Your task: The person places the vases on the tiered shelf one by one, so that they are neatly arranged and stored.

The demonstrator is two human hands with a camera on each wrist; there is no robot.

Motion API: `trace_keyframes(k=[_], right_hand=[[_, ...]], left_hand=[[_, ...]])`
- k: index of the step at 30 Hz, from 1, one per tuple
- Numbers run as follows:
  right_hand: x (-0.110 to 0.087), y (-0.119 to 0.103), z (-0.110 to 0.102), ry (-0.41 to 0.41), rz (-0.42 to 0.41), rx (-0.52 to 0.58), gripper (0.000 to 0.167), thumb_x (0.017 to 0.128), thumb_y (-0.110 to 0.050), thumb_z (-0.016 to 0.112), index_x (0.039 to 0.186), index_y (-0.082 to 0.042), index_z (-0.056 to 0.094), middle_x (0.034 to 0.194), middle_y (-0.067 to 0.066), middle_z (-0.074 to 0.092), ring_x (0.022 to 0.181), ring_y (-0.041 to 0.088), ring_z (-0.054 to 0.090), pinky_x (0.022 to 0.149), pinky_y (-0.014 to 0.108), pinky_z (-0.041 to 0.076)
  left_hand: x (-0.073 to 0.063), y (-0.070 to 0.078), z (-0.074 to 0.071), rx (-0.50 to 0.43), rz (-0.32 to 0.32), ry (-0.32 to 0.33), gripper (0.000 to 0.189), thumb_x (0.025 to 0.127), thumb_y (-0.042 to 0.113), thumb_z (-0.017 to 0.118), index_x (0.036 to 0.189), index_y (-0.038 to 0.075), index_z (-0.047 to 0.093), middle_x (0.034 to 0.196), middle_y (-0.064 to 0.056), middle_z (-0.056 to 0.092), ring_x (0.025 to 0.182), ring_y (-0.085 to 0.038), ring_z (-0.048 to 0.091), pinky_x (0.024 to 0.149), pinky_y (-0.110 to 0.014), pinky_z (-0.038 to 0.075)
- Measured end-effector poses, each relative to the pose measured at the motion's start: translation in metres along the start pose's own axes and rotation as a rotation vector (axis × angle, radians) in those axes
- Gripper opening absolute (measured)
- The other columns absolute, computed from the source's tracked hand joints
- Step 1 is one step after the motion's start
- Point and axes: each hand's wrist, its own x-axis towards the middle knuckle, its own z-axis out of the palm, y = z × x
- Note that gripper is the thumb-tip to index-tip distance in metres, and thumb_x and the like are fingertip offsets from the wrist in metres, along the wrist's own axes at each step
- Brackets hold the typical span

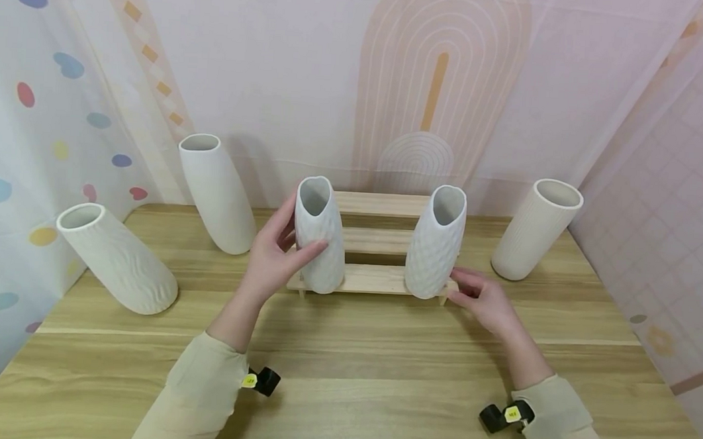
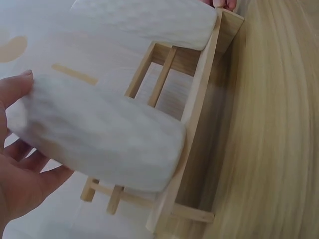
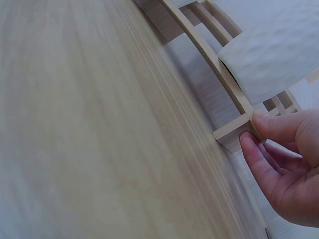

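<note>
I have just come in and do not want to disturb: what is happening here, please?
A person's left hand holds a white vase, its base at the front step of a small wooden rack. The right hand pinches the rack's right end, beside a second vase standing on that step. On the table, a wavy vase and a smooth vase stand left of the rack, and a ribbed vase stands to its right.

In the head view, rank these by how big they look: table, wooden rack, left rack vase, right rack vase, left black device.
Largest to smallest:
1. Table
2. Wooden rack
3. Left rack vase and right rack vase: too alike to rank
4. Left black device
</note>
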Motion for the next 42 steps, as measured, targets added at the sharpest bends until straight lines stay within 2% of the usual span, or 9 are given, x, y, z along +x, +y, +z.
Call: trace_keyframes(k=[4,8,12,21,25,28,32,36,42], right_hand=[[0.000,0.000,0.000,-0.002,0.001,-0.012,0.044,0.092,-0.006,0.070,0.132,0.006,0.059,0.135,0.025,0.055,0.116,0.036,0.056,0.092,0.040,0.049],[0.000,-0.001,0.000,-0.002,0.004,-0.001,0.044,0.092,-0.007,0.071,0.132,0.006,0.059,0.135,0.025,0.055,0.117,0.036,0.055,0.094,0.044,0.048],[0.000,-0.001,0.000,0.001,0.005,0.011,0.044,0.091,-0.006,0.071,0.132,0.006,0.059,0.134,0.025,0.056,0.118,0.036,0.055,0.094,0.042,0.048],[0.001,0.001,0.000,0.001,0.003,0.011,0.044,0.091,-0.005,0.071,0.131,0.008,0.059,0.134,0.027,0.055,0.117,0.036,0.055,0.090,0.026,0.048],[0.001,0.002,0.001,0.000,-0.003,0.003,0.043,0.091,-0.005,0.071,0.131,0.008,0.059,0.134,0.027,0.055,0.118,0.036,0.055,0.090,0.026,0.048],[0.001,0.002,0.001,0.002,-0.004,0.003,0.043,0.091,-0.005,0.071,0.131,0.007,0.059,0.134,0.026,0.056,0.118,0.036,0.055,0.089,0.026,0.047],[0.001,0.002,0.000,0.001,-0.005,0.011,0.043,0.091,-0.004,0.071,0.131,0.007,0.059,0.134,0.026,0.056,0.118,0.036,0.055,0.089,0.025,0.048],[0.000,0.000,0.000,0.000,-0.002,0.012,0.044,0.091,-0.005,0.071,0.132,0.006,0.060,0.135,0.025,0.056,0.118,0.035,0.055,0.091,0.030,0.048],[0.001,0.001,0.001,0.003,-0.001,0.014,0.043,0.091,-0.004,0.071,0.131,0.006,0.060,0.134,0.025,0.056,0.118,0.035,0.055,0.091,0.030,0.048]], left_hand=[[-0.010,-0.004,-0.009,0.017,-0.004,-0.020,0.083,0.082,-0.005,0.077,0.152,0.022,0.041,0.134,-0.009,0.058,0.119,-0.019,0.056,0.103,-0.041,0.044],[-0.022,-0.006,-0.021,0.045,0.003,0.008,0.082,0.082,-0.011,0.074,0.152,0.012,0.040,0.130,-0.019,0.060,0.116,-0.020,0.061,0.101,-0.037,0.047],[-0.033,-0.006,-0.036,0.038,0.063,0.043,0.080,0.079,-0.020,0.070,0.150,0.004,0.041,0.124,-0.029,0.061,0.108,-0.023,0.066,0.097,-0.032,0.049],[-0.051,-0.001,-0.082,0.000,0.248,-0.019,0.084,0.075,-0.031,0.062,0.149,-0.002,0.038,0.122,-0.016,0.066,0.107,-0.016,0.067,0.094,-0.025,0.050],[-0.059,0.005,-0.101,-0.026,0.241,-0.022,0.083,0.076,-0.031,0.060,0.150,-0.002,0.037,0.124,-0.016,0.065,0.108,-0.017,0.066,0.091,-0.022,0.051],[-0.064,0.009,-0.114,-0.034,0.258,-0.009,0.079,0.079,-0.026,0.063,0.150,-0.003,0.037,0.125,-0.016,0.065,0.108,-0.018,0.066,0.092,-0.022,0.051],[-0.067,0.014,-0.128,-0.097,0.338,0.017,0.073,0.082,-0.017,0.070,0.147,-0.005,0.040,0.124,-0.021,0.064,0.107,-0.021,0.067,0.094,-0.024,0.050],[-0.070,0.028,-0.139,-0.148,0.389,0.048,0.069,0.082,-0.013,0.073,0.144,-0.005,0.043,0.122,-0.020,0.066,0.105,-0.021,0.068,0.094,-0.024,0.049],[-0.078,0.046,-0.163,-0.239,0.385,0.122,0.068,0.078,-0.018,0.072,0.140,-0.006,0.048,0.119,-0.023,0.066,0.104,-0.024,0.068,0.092,-0.024,0.051]])
